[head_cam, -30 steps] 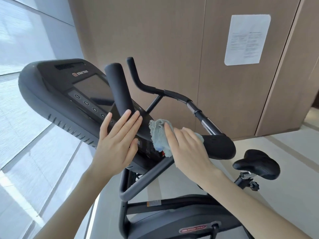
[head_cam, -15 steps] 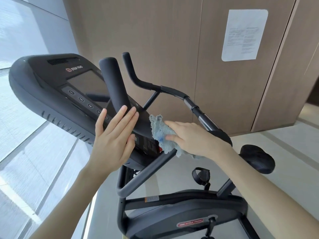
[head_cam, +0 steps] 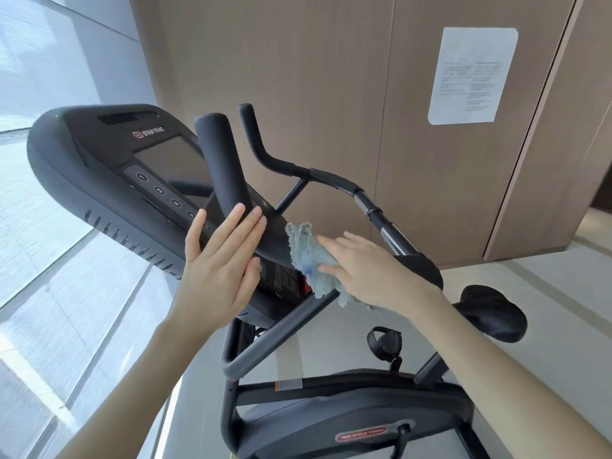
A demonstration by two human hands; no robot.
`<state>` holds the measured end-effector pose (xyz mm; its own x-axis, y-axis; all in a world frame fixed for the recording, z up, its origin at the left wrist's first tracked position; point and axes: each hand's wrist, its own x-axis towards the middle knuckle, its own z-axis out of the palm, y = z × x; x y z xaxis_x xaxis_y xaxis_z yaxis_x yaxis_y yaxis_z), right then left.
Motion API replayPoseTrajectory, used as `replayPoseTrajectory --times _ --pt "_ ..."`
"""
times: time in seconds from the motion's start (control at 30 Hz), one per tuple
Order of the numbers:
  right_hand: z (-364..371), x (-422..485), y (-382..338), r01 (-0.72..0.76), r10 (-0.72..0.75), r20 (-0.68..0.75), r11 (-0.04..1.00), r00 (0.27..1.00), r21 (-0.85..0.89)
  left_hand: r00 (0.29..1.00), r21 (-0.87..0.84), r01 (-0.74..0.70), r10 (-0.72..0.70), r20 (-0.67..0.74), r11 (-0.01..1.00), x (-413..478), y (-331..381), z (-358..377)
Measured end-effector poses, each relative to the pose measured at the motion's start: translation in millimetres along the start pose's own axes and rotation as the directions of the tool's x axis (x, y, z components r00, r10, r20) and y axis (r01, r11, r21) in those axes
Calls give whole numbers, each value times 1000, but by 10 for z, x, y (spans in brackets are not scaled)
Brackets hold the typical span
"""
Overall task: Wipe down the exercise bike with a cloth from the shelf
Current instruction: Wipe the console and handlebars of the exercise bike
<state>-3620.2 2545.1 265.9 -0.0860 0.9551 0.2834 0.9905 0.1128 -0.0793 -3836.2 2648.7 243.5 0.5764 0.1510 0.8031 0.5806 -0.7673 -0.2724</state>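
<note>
The left hand (head_cam: 218,270) lies flat against the near grip (head_cam: 222,167) of the bike (head_cam: 364,415), where the grip meets the console (head_cam: 92,160). Fingers straight: three lie together, the little finger stands a bit apart. The thumb rests against the console's side. It holds nothing.

The right hand (head_cam: 374,270) is laid palm-down on the cloth (head_cam: 306,256), pressing it onto the bar just right of the left hand. Fingers straight and slightly apart, not curled round the cloth. Thumb hidden, so I cannot tell whether it pinches from beneath.

Cloth: pale blue, crumpled, frayed edge. It sits at the base of the grip beside the console's lower corner, between the two hands. Its upper edge sticks up past the fingertips and a lower flap hangs beneath the palm. It touches a printed label on the console.

Rest of bike: far handlebar (head_cam: 331,180) runs behind the right hand, saddle (head_cam: 490,313) at lower right, pedal (head_cam: 384,342) below the right wrist. A paper (head_cam: 473,74) is stuck on the wall (head_cam: 298,77) behind.
</note>
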Motion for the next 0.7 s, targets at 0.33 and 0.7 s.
replayPoseTrajectory --times 0.33,0.7 --pt "373 -187 -196 -88 -28 -413 962 910 -258 1000 -35 25 -26 -12 999 -1 14 15" --pt "22 6 -36 -125 130 -36 985 991 116 998 -76 59 -60 -20 995 16 63 23"
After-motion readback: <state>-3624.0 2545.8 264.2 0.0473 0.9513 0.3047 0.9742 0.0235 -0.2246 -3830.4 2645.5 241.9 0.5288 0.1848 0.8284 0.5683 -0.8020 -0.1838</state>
